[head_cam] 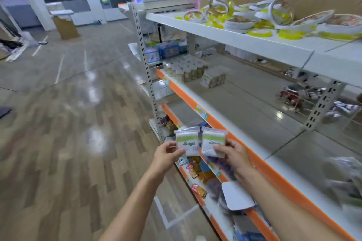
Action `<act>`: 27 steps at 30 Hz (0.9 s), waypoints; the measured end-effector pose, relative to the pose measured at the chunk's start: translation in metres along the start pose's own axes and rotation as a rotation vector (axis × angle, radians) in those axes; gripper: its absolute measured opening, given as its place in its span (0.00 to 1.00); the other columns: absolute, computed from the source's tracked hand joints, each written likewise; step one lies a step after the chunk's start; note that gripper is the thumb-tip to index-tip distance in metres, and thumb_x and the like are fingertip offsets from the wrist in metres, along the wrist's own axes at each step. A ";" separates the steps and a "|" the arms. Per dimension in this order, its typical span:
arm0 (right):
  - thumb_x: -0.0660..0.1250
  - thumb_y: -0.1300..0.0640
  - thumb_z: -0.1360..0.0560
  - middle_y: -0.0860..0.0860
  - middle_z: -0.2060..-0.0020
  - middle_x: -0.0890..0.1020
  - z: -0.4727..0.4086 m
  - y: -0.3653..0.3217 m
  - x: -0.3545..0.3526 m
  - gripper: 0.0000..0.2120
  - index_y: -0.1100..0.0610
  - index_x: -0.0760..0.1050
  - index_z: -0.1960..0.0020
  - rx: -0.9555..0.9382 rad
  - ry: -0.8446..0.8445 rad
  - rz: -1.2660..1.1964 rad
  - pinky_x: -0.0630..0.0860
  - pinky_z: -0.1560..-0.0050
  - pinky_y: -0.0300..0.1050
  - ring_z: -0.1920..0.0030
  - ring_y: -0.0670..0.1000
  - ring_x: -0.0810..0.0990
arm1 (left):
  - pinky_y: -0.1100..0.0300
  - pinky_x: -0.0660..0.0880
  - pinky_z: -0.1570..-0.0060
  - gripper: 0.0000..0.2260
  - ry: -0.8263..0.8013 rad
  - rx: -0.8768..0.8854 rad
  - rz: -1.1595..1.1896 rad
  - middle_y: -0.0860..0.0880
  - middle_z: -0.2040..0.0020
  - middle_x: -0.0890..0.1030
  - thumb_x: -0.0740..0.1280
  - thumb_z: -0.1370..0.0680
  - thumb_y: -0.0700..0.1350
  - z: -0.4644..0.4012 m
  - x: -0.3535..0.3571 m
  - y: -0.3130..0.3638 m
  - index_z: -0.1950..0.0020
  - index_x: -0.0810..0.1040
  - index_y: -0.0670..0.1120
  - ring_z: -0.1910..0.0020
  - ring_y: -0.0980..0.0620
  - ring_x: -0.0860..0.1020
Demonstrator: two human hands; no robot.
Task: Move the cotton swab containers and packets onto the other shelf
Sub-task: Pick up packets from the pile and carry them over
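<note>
**Two packets of cotton swabs held up in front of the shelving**

The left hand (166,155) pinched a clear plastic packet of white cotton swabs with a green label (187,141) by its lower left corner, thumb on the front face and the other fingers curled behind it. The right hand (232,154) held a second clear packet of the same kind (213,142) by its lower right part, thumb pressed on the front and fingers wrapped round the back. The two packets stood upright and side by side, their inner edges touching or nearly so, in the air just outside the orange front edge of the white metal middle shelf (244,103).

Farther along that middle shelf, near its left end, stood a cluster of small clear round swab containers with white lids (186,69), and just beside them to the right lay a white and green bundle of swab packs (213,77). The shelf surface between those goods and the hands was bare grey-white board.

On the white top shelf (244,40) lay a jumble of white and yellow round bowls and lids (254,19). Lower shelves beneath the hands held colourful small packets (197,170), blurred. A glossy wood-pattern floor (68,123) stretched away to the left.
</note>
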State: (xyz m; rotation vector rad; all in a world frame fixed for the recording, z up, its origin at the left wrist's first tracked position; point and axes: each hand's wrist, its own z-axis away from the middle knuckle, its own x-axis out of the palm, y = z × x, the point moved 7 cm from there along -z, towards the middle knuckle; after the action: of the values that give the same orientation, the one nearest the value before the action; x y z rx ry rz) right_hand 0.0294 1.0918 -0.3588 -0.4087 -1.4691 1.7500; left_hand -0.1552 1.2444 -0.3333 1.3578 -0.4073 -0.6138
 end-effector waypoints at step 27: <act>0.75 0.64 0.30 0.49 0.63 0.85 -0.264 -0.092 0.046 0.08 0.54 0.82 0.54 -0.093 0.254 0.015 0.77 0.57 0.44 0.62 0.47 0.81 | 0.52 0.78 0.46 0.12 -0.015 0.085 -0.138 0.45 0.49 0.84 0.71 0.23 0.39 -0.321 0.008 0.070 0.40 0.77 0.46 0.51 0.49 0.81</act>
State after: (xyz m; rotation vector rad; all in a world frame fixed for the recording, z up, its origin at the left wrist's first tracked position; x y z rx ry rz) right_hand 0.2151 1.3047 -0.3341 -0.6665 -1.3695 1.5803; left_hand 0.0566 1.4950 -0.3225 1.4721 -0.3570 -0.7277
